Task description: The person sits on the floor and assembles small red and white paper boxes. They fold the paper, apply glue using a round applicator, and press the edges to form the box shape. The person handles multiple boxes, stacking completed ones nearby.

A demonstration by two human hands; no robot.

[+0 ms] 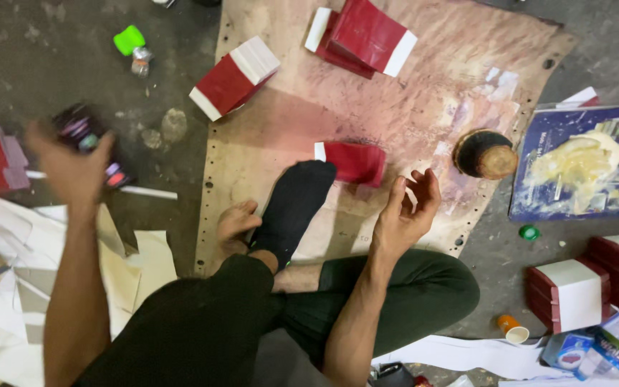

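Person sits cross-legged on a grey concrete floor [51,64], head camera looking down over dark trousers, one black sock and one bare foot.

Left hand [73,168]: raised over the floor off the left edge of the worn tan cardboard sheet [410,93], motion-blurred. Fingers closed around a small dark box-like object with pinkish markings [84,132]; too smeared to identify further.

Right hand [406,211]: hovering above the near edge of the cardboard sheet, palm up, fingers loosely curled and apart, holding nothing. Nearest item is the small red folded paper piece with a white end [349,161], lying flat on the sheet just beside the black sock toe, near the fingertips but not touching.

Other items on the sheet:
- red-and-white stack of folded covers [234,75] at the far-left edge
- second red-and-white stack [363,36] near the far edge, tilted
- round dark-rimmed wooden block [486,154] at the right edge

On the floor off the sheet:
- green-capped small bottle [134,46], far left
- loose white and cream paper scraps [8,287], near left
- blue printed board smeared with yellowish glue [582,165], right
- small green cap [529,232], just below that board
- red-and-white bundles [574,290], near right
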